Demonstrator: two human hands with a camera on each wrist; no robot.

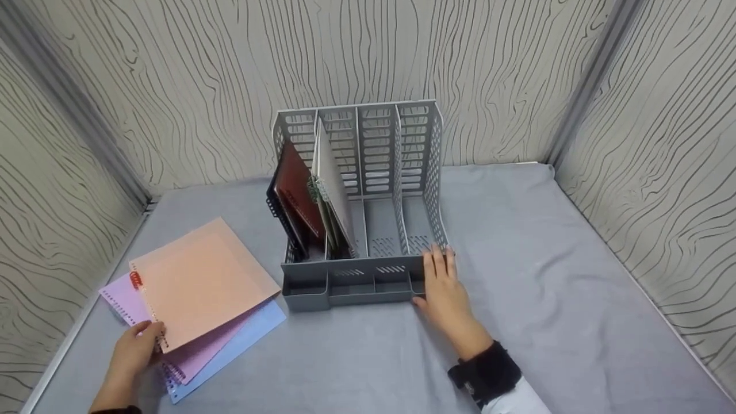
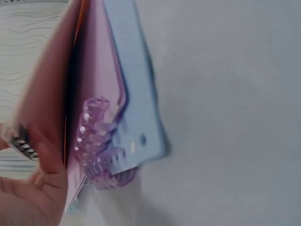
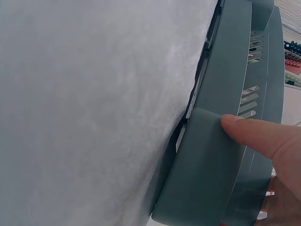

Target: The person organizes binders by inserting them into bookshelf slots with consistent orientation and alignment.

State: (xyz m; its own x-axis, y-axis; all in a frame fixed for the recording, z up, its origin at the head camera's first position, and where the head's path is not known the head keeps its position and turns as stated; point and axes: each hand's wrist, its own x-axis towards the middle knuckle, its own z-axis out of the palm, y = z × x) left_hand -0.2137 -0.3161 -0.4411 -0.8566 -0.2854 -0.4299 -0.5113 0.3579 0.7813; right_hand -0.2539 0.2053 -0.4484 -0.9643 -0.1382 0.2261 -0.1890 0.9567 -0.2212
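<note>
My left hand (image 1: 135, 348) pinches the spiral-bound edge of a peach notebook (image 1: 210, 282) at its near corner. In the left wrist view that cover is tilted up from a purple notebook (image 2: 96, 70) with purple rings, which overlaps a blue notebook (image 2: 134, 94) on the cloth. At the front right corner of a grey desk file organizer (image 1: 351, 265), my right hand (image 1: 448, 302) grips the front wall. Its thumb (image 3: 249, 132) presses the outer face, and the other fingers reach over the top edge.
The organizer's left slots hold a dark red notebook (image 1: 299, 192) and a white spiral notebook (image 1: 335, 190). Small compartments run along its front. Grey cloth (image 1: 535, 276) covers the table, with wood-patterned panels (image 1: 494, 69) behind and at both sides.
</note>
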